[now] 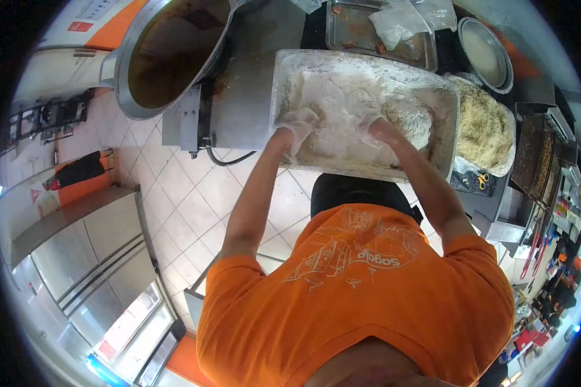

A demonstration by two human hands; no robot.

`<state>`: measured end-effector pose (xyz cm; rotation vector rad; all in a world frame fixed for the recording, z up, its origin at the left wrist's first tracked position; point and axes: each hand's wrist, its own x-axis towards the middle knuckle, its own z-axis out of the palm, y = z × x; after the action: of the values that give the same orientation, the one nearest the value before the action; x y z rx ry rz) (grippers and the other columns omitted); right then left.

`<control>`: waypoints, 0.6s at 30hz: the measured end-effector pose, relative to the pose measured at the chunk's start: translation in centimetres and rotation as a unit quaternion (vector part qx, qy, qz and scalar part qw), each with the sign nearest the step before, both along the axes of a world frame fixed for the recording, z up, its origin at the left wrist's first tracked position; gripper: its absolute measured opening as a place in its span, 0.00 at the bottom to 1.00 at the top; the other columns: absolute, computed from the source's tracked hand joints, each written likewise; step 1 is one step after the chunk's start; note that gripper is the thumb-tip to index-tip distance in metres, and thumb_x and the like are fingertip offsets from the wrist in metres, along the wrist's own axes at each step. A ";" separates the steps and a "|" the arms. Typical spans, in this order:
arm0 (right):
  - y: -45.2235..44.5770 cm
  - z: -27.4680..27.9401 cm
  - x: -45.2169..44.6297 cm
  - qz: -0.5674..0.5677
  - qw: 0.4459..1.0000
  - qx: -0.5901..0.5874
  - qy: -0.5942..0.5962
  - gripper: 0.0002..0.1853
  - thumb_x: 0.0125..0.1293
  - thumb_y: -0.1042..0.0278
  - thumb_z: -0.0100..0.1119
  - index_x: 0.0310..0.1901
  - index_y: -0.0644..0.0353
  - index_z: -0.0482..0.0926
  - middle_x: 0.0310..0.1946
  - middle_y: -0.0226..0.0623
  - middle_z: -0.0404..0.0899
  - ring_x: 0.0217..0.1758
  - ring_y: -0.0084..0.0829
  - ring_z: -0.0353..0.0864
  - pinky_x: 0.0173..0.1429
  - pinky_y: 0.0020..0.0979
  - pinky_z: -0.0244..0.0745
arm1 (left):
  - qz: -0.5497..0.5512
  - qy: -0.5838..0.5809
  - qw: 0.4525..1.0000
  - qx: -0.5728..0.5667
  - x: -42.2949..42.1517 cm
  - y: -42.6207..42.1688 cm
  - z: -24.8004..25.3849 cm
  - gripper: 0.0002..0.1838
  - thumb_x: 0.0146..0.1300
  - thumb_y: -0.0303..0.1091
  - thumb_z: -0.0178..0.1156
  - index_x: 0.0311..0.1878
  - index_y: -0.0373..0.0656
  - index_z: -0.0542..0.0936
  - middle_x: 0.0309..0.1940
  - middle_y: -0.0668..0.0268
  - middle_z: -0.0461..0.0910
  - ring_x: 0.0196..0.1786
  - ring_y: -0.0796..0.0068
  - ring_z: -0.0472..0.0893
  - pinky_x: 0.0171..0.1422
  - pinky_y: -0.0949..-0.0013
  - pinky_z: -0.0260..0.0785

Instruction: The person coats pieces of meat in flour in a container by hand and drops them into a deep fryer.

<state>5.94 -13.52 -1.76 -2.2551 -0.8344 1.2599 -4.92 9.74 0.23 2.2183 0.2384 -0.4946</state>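
Both hands wear thin clear plastic gloves and are inside a large rectangular tub [455, 129] of white flour [339, 122]. My left hand [298, 124] is near the tub's left wall, its glove cuff loose at the wrist. My right hand [368, 124] is right of the middle, beside a heap of flour [410, 122]. White haze and the loose gloves blur the fingers of both hands. Whether they grip anything within the flour is not visible.
A wide pan of brown liquid [174, 58] stands at upper left. Behind the tub is a clear tray [361, 29] with plastic bags. On the right are a bowl of pale liquid [484, 55], a heap of yellowish crumbs [484, 126] and yellow-handled scissors [482, 181].
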 end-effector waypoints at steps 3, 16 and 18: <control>3.1 -5.0 -2.3 0.155 0.967 -0.027 -0.202 0.12 0.55 0.65 0.56 0.40 0.60 0.78 0.31 0.33 0.78 0.30 0.30 0.74 0.37 0.36 0.70 | -0.016 0.084 0.985 0.149 2.1 -0.4 -12.9 0.19 0.51 0.44 0.54 0.42 0.41 0.78 0.46 0.52 0.76 0.49 0.59 0.76 0.49 0.60 0.67; 1.2 0.2 -2.7 -0.191 0.939 0.220 0.183 0.12 0.61 0.64 0.50 0.41 0.63 0.74 0.31 0.33 0.73 0.35 0.27 0.73 0.41 0.32 0.69 | -0.026 0.076 0.997 0.001 1.1 -0.8 -3.2 0.22 0.61 0.44 0.46 0.53 0.40 0.73 0.55 0.57 0.71 0.55 0.62 0.71 0.55 0.64 0.63; 1.8 -2.8 -4.0 -0.087 0.971 0.075 -0.211 0.13 0.63 0.61 0.46 0.38 0.61 0.75 0.29 0.33 0.74 0.31 0.29 0.73 0.37 0.32 0.69 | -0.081 0.127 0.980 0.133 1.3 -1.9 -6.6 0.22 0.62 0.44 0.43 0.54 0.41 0.72 0.58 0.58 0.68 0.58 0.63 0.68 0.57 0.65 0.61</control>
<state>1.91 -11.70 -4.58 -2.4426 -0.8198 0.6239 -3.58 7.81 -6.38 2.4442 0.2733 -0.8827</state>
